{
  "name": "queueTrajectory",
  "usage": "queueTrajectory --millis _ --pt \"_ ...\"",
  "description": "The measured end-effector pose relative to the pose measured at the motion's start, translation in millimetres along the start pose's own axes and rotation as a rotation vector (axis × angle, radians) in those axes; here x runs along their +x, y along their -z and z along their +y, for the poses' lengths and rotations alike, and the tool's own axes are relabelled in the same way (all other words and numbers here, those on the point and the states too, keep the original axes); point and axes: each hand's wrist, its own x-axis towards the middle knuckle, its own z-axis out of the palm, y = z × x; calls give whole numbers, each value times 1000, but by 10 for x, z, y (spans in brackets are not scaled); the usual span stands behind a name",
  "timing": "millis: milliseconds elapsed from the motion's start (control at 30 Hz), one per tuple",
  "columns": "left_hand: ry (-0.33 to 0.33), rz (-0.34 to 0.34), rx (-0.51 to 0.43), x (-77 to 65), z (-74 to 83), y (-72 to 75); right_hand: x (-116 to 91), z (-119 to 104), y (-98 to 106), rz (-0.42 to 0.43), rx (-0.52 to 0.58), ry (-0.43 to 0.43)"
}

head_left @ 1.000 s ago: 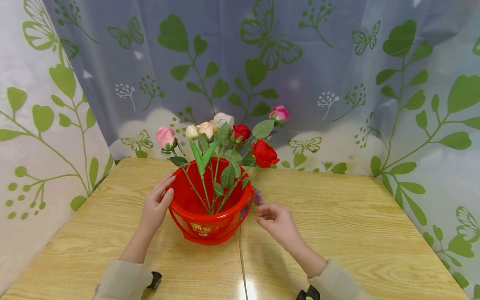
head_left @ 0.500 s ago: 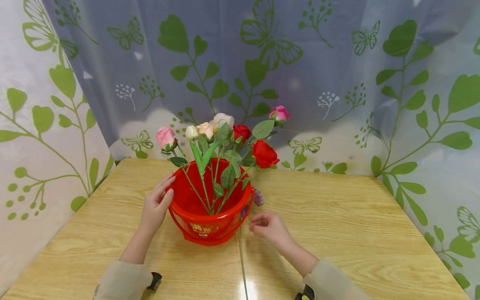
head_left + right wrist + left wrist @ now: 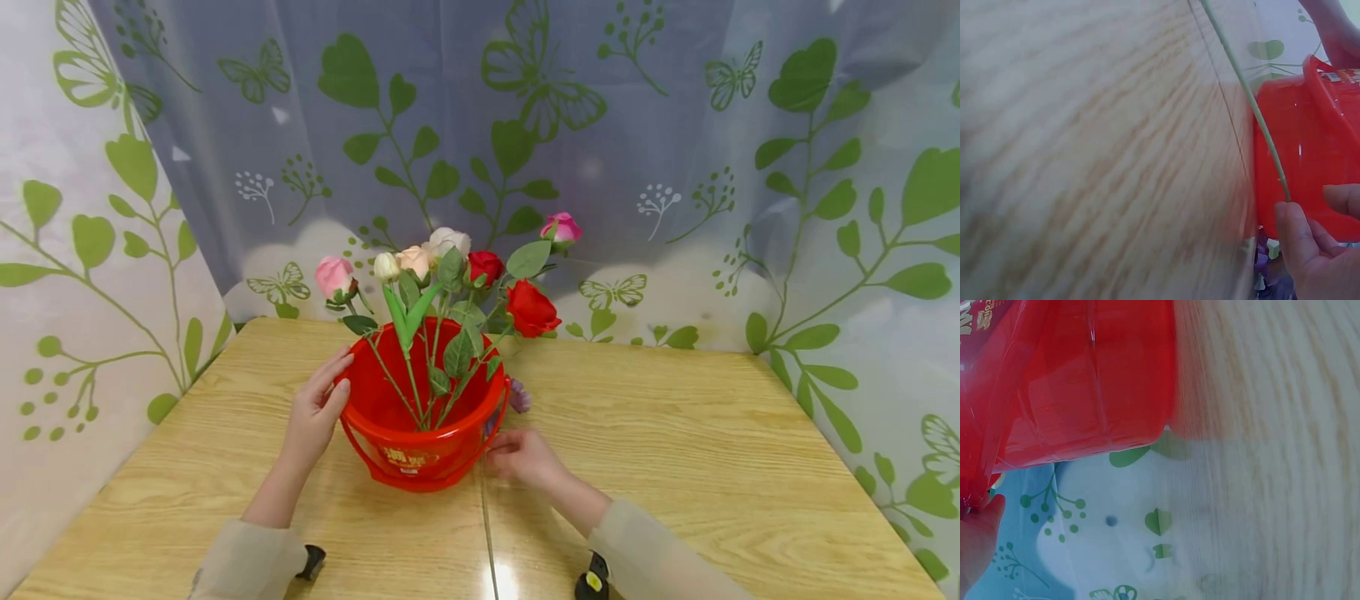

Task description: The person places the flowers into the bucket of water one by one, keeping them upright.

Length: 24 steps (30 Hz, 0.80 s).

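A red plastic bucket (image 3: 427, 450) stands on the wooden table, with artificial roses (image 3: 532, 308) and a white tulip (image 3: 386, 267) upright inside. My left hand (image 3: 311, 408) rests against the bucket's left rim, fingers extended along it and thumb at its edge. Low on the bucket's right side, my right hand (image 3: 528, 458) has its fingertips at a thin green stem (image 3: 1254, 103). The thumb stands apart from the fingers in the right wrist view. Purple petals (image 3: 519, 396) show beside the bucket, partly hidden behind its handle.
The bucket's handle (image 3: 367, 458) hangs down around its front. A pale patterned curtain (image 3: 675, 250) rises behind the table's back edge (image 3: 637, 346). A seam (image 3: 489, 533) runs down the tabletop (image 3: 675, 475). Black straps (image 3: 592, 575) sit at both wrists.
My right hand has moved left and slightly down, from beside the purple flower to low beside the bucket. The left hand, the bucket and the flowers keep their places; the view shifted slightly.
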Motion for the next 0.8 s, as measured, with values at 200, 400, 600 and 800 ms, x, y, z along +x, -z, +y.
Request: queueTrajectory --millis 200,400,600,800 --pt "-12 -10 15 0 -8 10 47 20 -41 4 70 -47" --pt "-3 -6 19 3 10 9 87 60 -68 25 119 -81" --pt "-11 -10 19 7 0 8 111 108 -105 21 105 -116" --pt "-3 -10 -1 6 -3 1 126 109 -126 29 79 -129"
